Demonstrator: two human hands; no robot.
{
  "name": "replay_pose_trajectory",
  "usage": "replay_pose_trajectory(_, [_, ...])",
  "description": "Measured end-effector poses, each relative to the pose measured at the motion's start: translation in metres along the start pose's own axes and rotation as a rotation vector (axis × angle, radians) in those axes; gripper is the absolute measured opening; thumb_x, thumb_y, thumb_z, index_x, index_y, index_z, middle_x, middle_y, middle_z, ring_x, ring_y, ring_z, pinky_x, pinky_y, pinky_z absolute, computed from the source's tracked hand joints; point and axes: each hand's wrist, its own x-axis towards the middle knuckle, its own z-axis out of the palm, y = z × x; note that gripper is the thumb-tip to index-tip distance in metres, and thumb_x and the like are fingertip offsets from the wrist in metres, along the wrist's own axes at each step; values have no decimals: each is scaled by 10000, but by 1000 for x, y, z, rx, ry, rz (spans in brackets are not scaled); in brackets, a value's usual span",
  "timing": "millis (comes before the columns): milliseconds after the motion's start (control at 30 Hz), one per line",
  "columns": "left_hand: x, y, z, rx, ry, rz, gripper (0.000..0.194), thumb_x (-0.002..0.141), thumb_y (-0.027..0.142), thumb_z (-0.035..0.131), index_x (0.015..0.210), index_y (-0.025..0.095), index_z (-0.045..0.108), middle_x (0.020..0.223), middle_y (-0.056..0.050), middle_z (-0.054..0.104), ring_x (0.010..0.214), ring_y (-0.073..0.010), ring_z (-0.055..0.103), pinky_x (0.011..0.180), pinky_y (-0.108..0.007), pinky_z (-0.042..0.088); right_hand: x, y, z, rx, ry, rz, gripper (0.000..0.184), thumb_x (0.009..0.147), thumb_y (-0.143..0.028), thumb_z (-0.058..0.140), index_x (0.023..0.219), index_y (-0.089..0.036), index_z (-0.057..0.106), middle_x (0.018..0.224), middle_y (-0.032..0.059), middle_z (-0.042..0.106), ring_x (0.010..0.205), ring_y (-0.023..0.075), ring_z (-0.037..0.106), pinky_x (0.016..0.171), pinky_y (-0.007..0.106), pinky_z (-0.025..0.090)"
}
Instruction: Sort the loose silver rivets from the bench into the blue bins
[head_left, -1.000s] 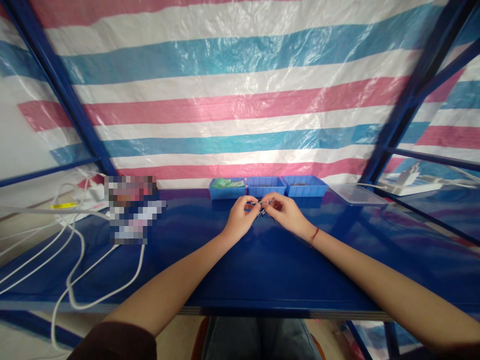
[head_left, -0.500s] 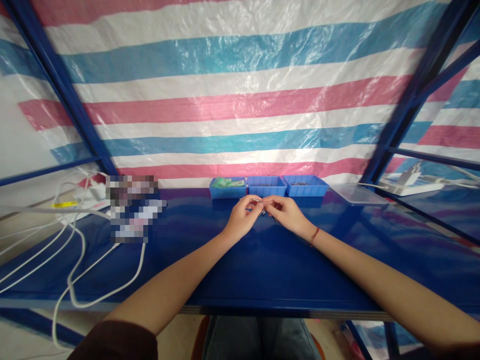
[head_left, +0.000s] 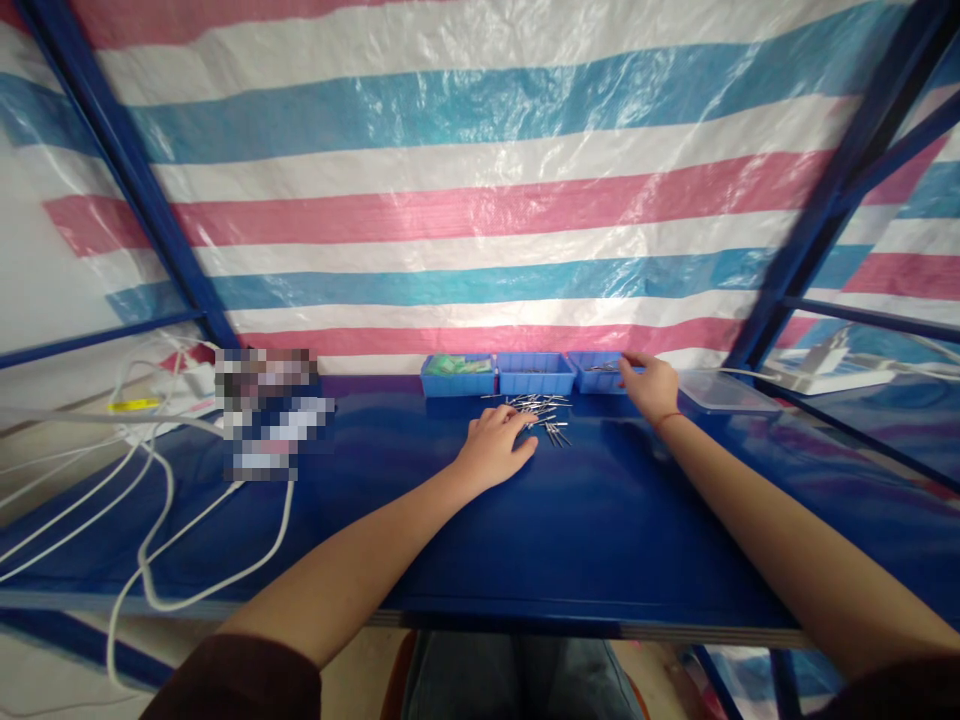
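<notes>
On the blue table lies a loose pile of thin, rivet-like metal pins. My left hand rests at the near left side of this pile, fingers spread and fingertips over some pins. Farther right, my right hand is at the right blue bin, thumb and forefinger close together over its right edge. More metal pins show inside that bin. Whether a pin is between the right fingertips is too small to make out.
Left of that bin stand a middle blue bin and a left blue bin holding green packets. A clear plastic lid lies at right. White cables loop over the table's left side. A power strip is far right.
My hands have parted. The right one moved right to the right bin; the left stayed near the pile and its fingers spread, uncovering the metal pins.
</notes>
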Motion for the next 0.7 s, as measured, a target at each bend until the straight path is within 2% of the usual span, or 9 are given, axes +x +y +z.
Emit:
replay_pose_trajectory(100, [0, -1, 2, 58, -53, 19, 308, 835, 390, 474, 1092, 306, 621, 1158, -62, 568, 1094, -296, 468, 886, -472, 377, 7, 19, -9, -20, -12, 50, 285, 738, -219, 574, 967, -69, 652, 840, 163, 677, 469, 148, 563, 645, 352, 402])
replay_pose_trajectory(200, [3, -4, 2, 60, -48, 31, 273, 848, 340, 467, 1012, 268, 673, 1118, -67, 600, 1022, -272, 510, 875, -441, 395, 7, 26, -12, -17, -4, 57, 281, 768, -242, 522, 990, -115, 639, 934, 149, 667, 442, 128, 552, 618, 344, 415])
replay_pose_trajectory(300, [7, -9, 0, 40, -39, 73, 264, 862, 244, 445, 939, 226, 697, 1008, -73, 640, 922, -221, 562, 855, -364, 424, 3, 21, -8, -22, 6, 9, 250, 778, -253, 497, 978, -179, 628, 945, 110, 664, 489, 147, 565, 638, 360, 433])
replay_pose_trajectory(400, [10, -13, -2, 35, -49, 103, 270, 862, 177, 432, 935, 209, 691, 919, -71, 657, 883, -202, 595, 837, -320, 444, -5, 7, 0, -46, -48, -108, 254, 767, -239, 514, 993, -188, 618, 924, 96, 668, 558, 170, 578, 662, 359, 440])
replay_pose_trajectory(533, [10, -15, -2, -15, -10, 63, 271, 847, 137, 443, 1003, 184, 660, 944, -84, 656, 917, -210, 605, 851, -328, 454, -25, -18, 10, -83, -193, -340, 246, 779, -251, 510, 973, -165, 635, 888, 92, 676, 617, 178, 579, 682, 343, 448])
replay_pose_trajectory(600, [10, -16, -1, -80, 45, 38, 269, 841, 134, 451, 1022, 184, 644, 968, -81, 653, 928, -203, 604, 865, -328, 454, -38, -33, 14, -71, -312, -458, 238, 781, -253, 509, 954, -167, 648, 868, 81, 675, 622, 173, 576, 678, 338, 457])
replay_pose_trajectory(700, [10, -15, -1, -200, 137, 30, 245, 833, 159, 482, 1028, 198, 625, 969, -63, 661, 925, -187, 604, 876, -327, 454, -59, -53, 18, 33, -524, -541, 265, 769, -262, 545, 1000, -182, 646, 956, 74, 665, 600, 144, 572, 642, 312, 472])
